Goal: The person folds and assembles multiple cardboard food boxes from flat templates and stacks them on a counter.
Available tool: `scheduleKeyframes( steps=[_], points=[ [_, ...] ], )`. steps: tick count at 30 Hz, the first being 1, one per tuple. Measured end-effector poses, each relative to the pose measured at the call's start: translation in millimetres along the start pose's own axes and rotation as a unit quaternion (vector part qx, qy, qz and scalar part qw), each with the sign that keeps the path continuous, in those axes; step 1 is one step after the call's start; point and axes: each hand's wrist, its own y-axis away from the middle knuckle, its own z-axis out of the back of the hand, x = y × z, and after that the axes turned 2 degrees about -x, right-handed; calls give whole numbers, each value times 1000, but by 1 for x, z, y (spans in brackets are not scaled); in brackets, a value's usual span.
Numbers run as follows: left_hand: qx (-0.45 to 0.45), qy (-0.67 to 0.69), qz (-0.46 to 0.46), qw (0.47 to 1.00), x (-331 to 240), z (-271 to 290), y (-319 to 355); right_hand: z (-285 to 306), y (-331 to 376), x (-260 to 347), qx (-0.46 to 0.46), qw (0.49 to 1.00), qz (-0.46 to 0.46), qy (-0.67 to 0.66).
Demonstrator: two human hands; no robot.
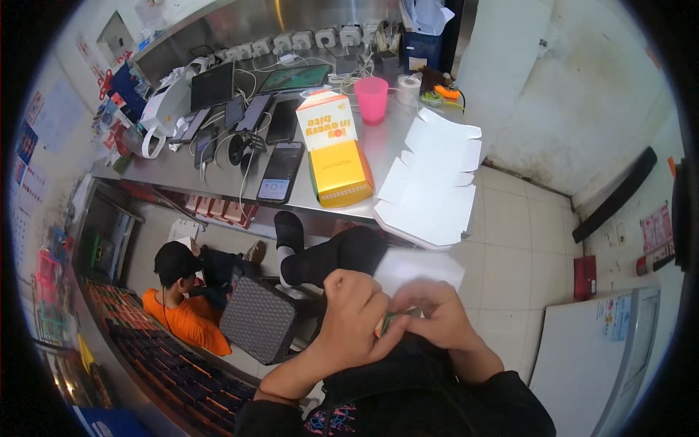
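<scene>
My left hand (353, 317) and my right hand (435, 315) meet over my lap. Both have their fingers closed on a white cardboard piece (429, 266), blurred, whose far part sticks out beyond my knuckles. A small green and orange edge shows between my thumbs; the rest of it is hidden by my fingers. On the steel table ahead lies a stack of flat white carton blanks (433, 178). Left of the stack stands a folded yellow and orange carton (338, 171) with its white-and-yellow lid raised.
Several phones, including a lit phone (280, 175), tablets, cables and a pink cup (372, 100) crowd the steel table (247, 80). A person in orange (186, 320) sits low at left beside a woven stool (258, 318). A white cabinet (582, 349) stands at right.
</scene>
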Motion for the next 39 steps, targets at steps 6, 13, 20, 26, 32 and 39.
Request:
scheduleKeyframes(
  steps=[6, 13, 20, 26, 32, 39],
  points=[
    [42, -12, -62, 997, 15, -8, 13, 2, 0, -8, 79, 912, -198, -351],
    [11, 149, 142, 979, 20, -34, 25, -4, 4, 0, -256, 889, -35, -377],
    [-89, 211, 156, 961, 57, -67, 51, -14, -12, 20, -164, 948, 19, -270],
    [16, 418, 246, 874, 73, -97, 57, -23, -7, 17, -67, 982, -43, -172],
    [-74, 246, 183, 949, 65, -84, 65, -4, -11, 10, -51, 992, 2, -114],
    [-325, 341, 290, 833, 72, -59, 54, -46, -10, -10, 9, 952, 204, 229]
  ],
)
